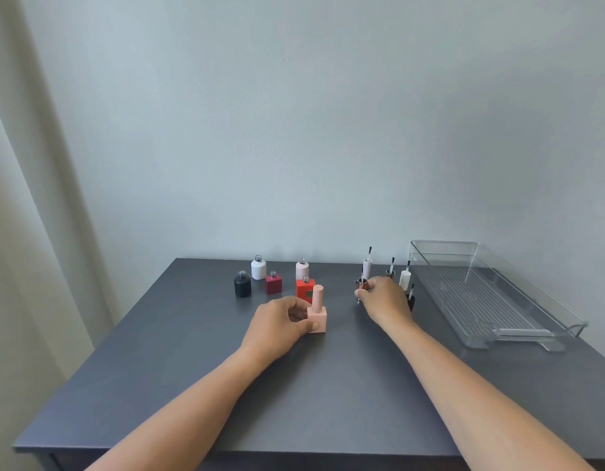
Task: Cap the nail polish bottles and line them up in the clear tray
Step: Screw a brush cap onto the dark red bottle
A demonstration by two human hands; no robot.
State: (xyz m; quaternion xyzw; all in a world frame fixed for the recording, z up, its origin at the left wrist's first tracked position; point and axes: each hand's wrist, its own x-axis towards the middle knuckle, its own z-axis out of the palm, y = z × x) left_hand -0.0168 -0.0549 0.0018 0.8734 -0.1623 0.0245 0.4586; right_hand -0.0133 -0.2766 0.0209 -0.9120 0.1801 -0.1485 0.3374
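A capped pink bottle [317, 312] stands mid-table, and my left hand [280, 322] grips its square base. My right hand [384, 299] closes its fingers on a copper-coloured brush cap [362, 284] standing among the loose caps. Other caps stand brush-up beside it: a tall pale pink one [367, 266], a gold one [391, 271], a white one [405, 278], and a black one [411, 298] partly hidden behind my hand. Uncapped bottles stand at the back: black [242, 285], white [258, 268], dark red [273, 283], pale pink [302, 269], red [306, 287]. The clear tray [487, 294] is at the right.
The dark grey table [294, 385] ends close to a pale wall behind the bottles. A light curtain [32, 232] hangs at the left. The tray's near end has a handle lip [545, 341] near the table's right side.
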